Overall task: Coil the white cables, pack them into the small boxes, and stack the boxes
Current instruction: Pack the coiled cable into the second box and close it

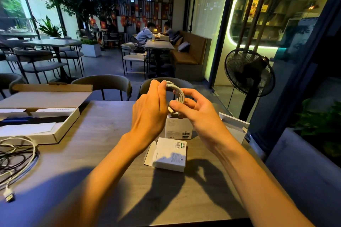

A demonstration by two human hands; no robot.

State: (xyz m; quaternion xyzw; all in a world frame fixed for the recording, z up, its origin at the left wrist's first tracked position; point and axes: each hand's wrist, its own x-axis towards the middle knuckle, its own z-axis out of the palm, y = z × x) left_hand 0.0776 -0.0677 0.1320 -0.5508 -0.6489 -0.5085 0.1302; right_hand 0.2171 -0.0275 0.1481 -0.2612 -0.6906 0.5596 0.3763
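Note:
Both hands hold a coiled white cable (178,92) in the air above the table. My left hand (150,110) grips the coil's top with thumb and fingers. My right hand (199,114) pinches the coil's lower end, near its plug. Right below the hands a small white box (178,128) stands upright on the table, its top hidden behind the hands. A second small white box (168,155) lies flat nearer to me, its end flap open to the left. A third white box (235,127) lies at the right, partly hidden by my right forearm.
A large flat cardboard box (46,116) with its lid up sits at the table's left. A tangle of white and black cables (17,158) with a USB plug lies at the near left. Chairs stand across the table, and a black fan (249,73) stands to the right.

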